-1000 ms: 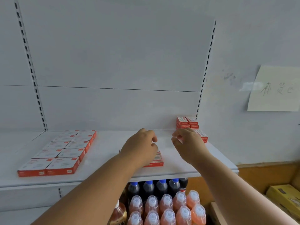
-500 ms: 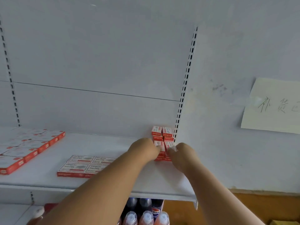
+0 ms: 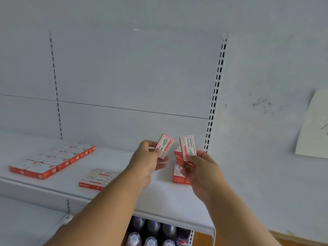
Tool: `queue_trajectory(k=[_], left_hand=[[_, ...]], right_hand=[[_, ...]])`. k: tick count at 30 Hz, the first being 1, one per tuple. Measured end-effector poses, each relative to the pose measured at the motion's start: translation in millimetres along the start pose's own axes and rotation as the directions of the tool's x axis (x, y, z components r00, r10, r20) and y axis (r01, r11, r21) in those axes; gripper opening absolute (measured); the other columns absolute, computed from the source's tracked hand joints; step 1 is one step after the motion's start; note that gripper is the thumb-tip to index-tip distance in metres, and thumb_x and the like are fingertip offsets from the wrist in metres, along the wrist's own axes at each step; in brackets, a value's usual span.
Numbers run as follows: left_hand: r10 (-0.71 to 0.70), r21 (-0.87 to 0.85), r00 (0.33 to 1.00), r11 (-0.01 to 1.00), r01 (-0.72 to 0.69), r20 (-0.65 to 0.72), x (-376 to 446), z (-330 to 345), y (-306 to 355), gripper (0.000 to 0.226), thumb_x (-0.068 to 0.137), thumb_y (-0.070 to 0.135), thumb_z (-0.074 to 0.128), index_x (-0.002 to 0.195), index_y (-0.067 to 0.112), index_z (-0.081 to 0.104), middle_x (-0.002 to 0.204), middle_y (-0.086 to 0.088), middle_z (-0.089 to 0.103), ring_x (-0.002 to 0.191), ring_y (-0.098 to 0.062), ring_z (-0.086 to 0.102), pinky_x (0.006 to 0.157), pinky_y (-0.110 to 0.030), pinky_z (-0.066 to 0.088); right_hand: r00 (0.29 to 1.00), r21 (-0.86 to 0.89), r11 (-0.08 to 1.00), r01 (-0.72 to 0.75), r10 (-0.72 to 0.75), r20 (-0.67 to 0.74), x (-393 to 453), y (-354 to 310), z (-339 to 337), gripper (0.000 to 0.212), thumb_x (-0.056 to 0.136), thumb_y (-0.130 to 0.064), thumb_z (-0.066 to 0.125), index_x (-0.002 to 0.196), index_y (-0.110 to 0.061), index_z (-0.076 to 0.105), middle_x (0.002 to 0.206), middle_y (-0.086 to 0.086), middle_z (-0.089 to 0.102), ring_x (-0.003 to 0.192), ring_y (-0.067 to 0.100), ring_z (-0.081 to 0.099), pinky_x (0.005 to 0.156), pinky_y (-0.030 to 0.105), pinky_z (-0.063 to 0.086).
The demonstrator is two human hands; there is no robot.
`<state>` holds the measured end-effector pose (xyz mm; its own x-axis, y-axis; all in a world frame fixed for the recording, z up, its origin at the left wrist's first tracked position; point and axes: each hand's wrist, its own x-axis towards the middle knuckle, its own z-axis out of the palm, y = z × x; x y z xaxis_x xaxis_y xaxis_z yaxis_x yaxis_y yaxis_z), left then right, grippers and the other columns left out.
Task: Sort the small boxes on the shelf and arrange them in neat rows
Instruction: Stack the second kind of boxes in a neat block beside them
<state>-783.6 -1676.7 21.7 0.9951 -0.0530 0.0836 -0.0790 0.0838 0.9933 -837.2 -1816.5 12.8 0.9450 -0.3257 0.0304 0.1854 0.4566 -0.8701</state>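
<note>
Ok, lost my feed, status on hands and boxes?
Left hand, right hand each pinch one staple box. Pile remains. Nothing blocking.

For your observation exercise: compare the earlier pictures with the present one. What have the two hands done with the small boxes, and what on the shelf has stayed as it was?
Both hands reached to the pile at the shelf's right end and lifted away. The left hand now pinches one small box, the right hand another small box, both raised above the shelf. The remaining pile, the flat group and the long rows stayed put.
</note>
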Motion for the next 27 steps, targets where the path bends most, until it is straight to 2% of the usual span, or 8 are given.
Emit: queue_trajectory(k=[3,7,12,17,20,22,24,27], left_hand=[[0.010,-0.110,1.000,0.994,-0.012,-0.021,-3,-16,6,0.019,0.102,0.007,0.047,0.112,0.021,0.055,0.104,-0.008,0.068,0.081,-0.021,0.074,0.068,-0.034,0.058],[0.060,0.082,0.992,0.995,-0.051,-0.108,5,-57,6,0.023,0.098,0.005,0.052,0.112,0.022,0.055,0.104,-0.005,0.070,0.082,-0.018,0.069,0.067,-0.030,0.053],[0.120,0.337,0.984,0.939,-0.069,-0.131,26,-113,2,0.021,0.097,0.009,0.055,0.109,0.026,0.056,0.101,-0.002,0.071,0.082,-0.017,0.069,0.065,-0.028,0.053],[0.155,0.543,0.986,0.834,-0.094,-0.067,57,-167,2,0.018,0.096,0.010,0.056,0.102,0.027,0.059,0.091,0.001,0.072,0.077,-0.017,0.068,0.061,-0.028,0.052],[0.102,0.648,0.995,0.759,-0.068,-0.014,80,-192,-3,0.017,0.094,0.010,0.057,0.098,0.027,0.061,0.092,0.002,0.071,0.080,-0.018,0.069,0.068,-0.033,0.057],[0.071,0.703,0.997,0.708,-0.068,0.025,94,-199,-10,0.018,0.091,0.011,0.058,0.089,0.028,0.061,0.095,0.001,0.070,0.084,-0.021,0.069,0.078,-0.038,0.059],[0.059,0.766,0.995,0.635,-0.100,0.081,104,-201,-15,0.018,0.088,0.011,0.058,0.080,0.027,0.060,0.093,0.002,0.069,0.086,-0.022,0.068,0.081,-0.037,0.057],[-0.007,0.849,0.980,0.502,-0.168,0.198,111,-198,-22,0.020,0.086,0.011,0.055,0.073,0.019,0.067,0.077,-0.001,0.065,0.074,-0.020,0.060,0.065,-0.026,0.047]], right_hand=[[0.996,0.027,0.999,-0.021,0.019,0.085,0,2,13,0.017,0.096,0.003,0.049,0.108,-0.005,0.059,0.091,0.015,0.068,0.069,0.026,0.065,0.057,0.031,0.046],[0.996,-0.165,0.985,0.051,-0.039,0.077,3,13,31,0.017,0.094,0.000,0.055,0.106,-0.010,0.059,0.091,0.011,0.069,0.059,0.019,0.060,0.047,0.025,0.038],[0.997,-0.471,0.879,0.079,-0.057,0.061,9,40,62,0.013,0.091,-0.006,0.063,0.102,-0.012,0.061,0.080,0.008,0.073,0.056,0.018,0.059,0.048,0.027,0.038],[0.998,-0.721,0.690,0.067,-0.049,0.045,19,66,98,0.014,0.091,-0.009,0.062,0.102,-0.017,0.066,0.080,0.002,0.068,0.055,0.013,0.054,0.041,0.018,0.039],[0.999,-0.828,0.561,0.015,-0.041,-0.009,30,76,115,0.018,0.090,-0.009,0.057,0.099,-0.019,0.068,0.078,-0.001,0.067,0.056,0.014,0.052,0.043,0.020,0.037],[0.998,-0.873,0.485,-0.048,-0.017,-0.064,37,80,121,0.024,0.090,-0.006,0.050,0.098,-0.017,0.070,0.077,0.000,0.067,0.055,0.013,0.052,0.044,0.020,0.036],[0.994,-0.901,0.421,-0.104,0.014,-0.108,42,83,123,0.028,0.090,-0.005,0.045,0.098,-0.016,0.070,0.080,0.001,0.068,0.059,0.015,0.056,0.045,0.020,0.038],[0.994,-0.950,0.293,-0.112,0.023,-0.111,47,93,125,0.025,0.089,-0.007,0.050,0.103,-0.011,0.071,0.094,0.008,0.069,0.077,0.020,0.060,0.065,0.029,0.048]])
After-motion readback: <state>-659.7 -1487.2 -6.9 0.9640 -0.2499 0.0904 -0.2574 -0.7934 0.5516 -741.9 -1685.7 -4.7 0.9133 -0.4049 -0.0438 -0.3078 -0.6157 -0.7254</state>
